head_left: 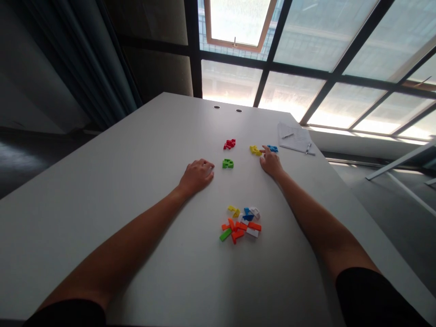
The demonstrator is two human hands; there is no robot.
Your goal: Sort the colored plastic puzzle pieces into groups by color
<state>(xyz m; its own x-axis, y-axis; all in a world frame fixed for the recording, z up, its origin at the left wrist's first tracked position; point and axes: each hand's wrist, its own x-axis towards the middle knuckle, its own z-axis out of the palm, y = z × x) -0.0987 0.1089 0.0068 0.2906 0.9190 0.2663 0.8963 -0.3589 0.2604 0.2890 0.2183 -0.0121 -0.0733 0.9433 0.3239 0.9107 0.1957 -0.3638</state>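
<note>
Left hand (197, 175): fingers curled, empty, braced beside green piece (228, 164). Right hand (271, 162): fingertips between yellow piece (255, 150), blue piece (272, 148); grip indeterminate.

Single head-worn view, looking forward and down, table (119, 181) close below, windows (306, 36) far ahead

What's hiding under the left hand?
Only white table shows around the left hand, curled knuckles up. A green piece sits just beside it, apart. Anything beneath the palm is covered.
</note>
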